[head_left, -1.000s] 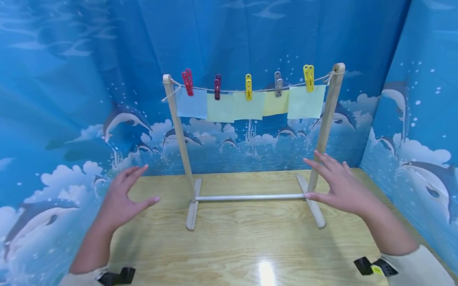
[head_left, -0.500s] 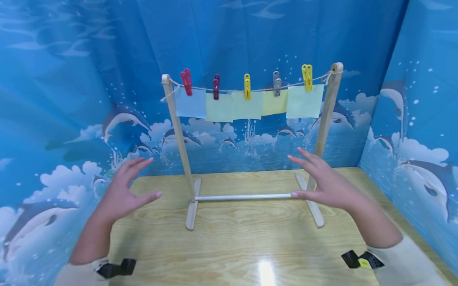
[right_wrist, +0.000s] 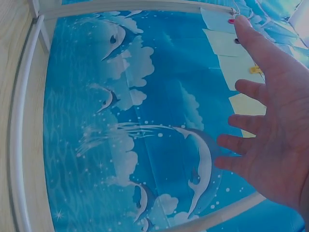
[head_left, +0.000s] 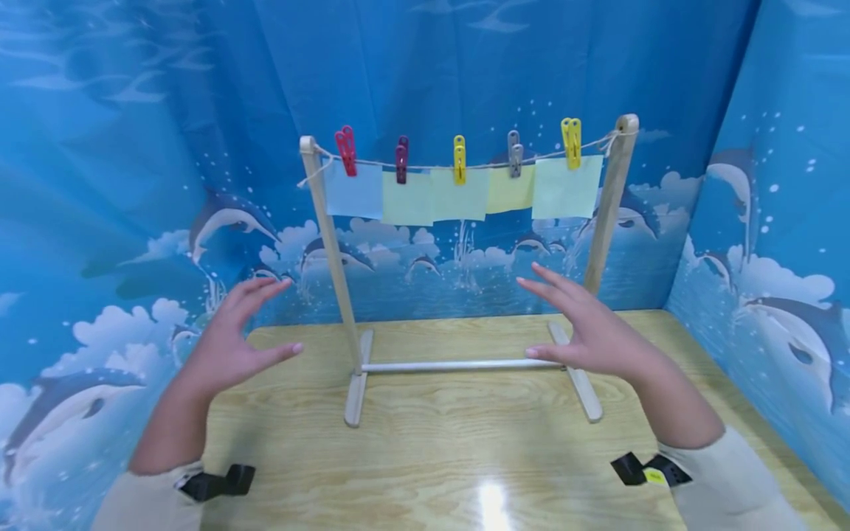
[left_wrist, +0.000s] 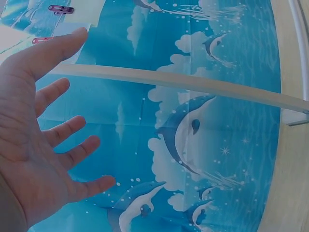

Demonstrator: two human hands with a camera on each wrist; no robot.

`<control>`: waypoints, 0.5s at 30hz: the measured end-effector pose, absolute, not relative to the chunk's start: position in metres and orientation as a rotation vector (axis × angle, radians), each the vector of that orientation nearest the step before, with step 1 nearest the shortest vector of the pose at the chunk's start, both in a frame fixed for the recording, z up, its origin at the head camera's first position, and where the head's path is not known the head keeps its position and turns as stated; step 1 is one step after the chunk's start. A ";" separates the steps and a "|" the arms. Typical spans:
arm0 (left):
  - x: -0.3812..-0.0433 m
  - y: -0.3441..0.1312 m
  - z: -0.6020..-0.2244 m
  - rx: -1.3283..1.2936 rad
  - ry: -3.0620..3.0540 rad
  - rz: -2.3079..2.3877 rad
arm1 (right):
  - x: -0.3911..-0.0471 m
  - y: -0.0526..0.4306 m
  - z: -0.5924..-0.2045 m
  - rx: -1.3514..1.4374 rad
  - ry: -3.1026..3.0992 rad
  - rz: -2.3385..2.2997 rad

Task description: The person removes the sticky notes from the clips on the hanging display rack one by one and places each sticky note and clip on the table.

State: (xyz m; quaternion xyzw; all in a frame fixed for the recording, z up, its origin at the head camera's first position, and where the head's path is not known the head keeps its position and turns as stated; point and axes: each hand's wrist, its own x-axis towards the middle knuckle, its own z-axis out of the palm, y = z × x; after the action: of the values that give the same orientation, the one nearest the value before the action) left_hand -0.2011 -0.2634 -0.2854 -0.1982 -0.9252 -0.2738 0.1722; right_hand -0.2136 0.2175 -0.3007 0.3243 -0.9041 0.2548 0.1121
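Note:
My left hand (head_left: 232, 339) is held in the air left of a small wooden drying rack, thumb apart from the spread fingers, holding nothing. My right hand (head_left: 584, 324) hovers in front of the rack's right post (head_left: 612, 199), also spread and bare; in the head view its thumb overlaps the white crossbar (head_left: 451, 366). A string (head_left: 432, 168) runs between the post tops. From it hang a blue paper square (head_left: 355, 193), pale green ones (head_left: 407, 199) and a yellow one (head_left: 510, 190). Clothespins hold them: red (head_left: 346, 151), purple (head_left: 401, 160), yellow (head_left: 460, 161) and grey (head_left: 514, 155) among them.
The rack stands on a wood-grain table (head_left: 412, 457) on two flat feet (head_left: 355, 391). Blue curtains (head_left: 425, 74) printed with dolphins and clouds close off the back and sides. Black straps (head_left: 651, 472) sit on both sleeves.
My right hand has moved left, from beside the right post to in front of the crossbar's right end. My left hand has shifted slightly up and right. The papers and clothespins hang as before.

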 end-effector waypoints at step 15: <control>-0.209 -0.252 -0.271 -0.634 -2.544 -0.824 | -0.221 0.197 -0.295 1.019 -2.592 0.813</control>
State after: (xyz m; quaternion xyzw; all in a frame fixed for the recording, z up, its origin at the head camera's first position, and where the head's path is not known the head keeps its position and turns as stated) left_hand -0.2091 -0.2522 -0.2710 -0.2262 -0.9079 -0.2940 0.1953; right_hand -0.2206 0.1973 -0.2952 0.3487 -0.8869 0.2783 0.1199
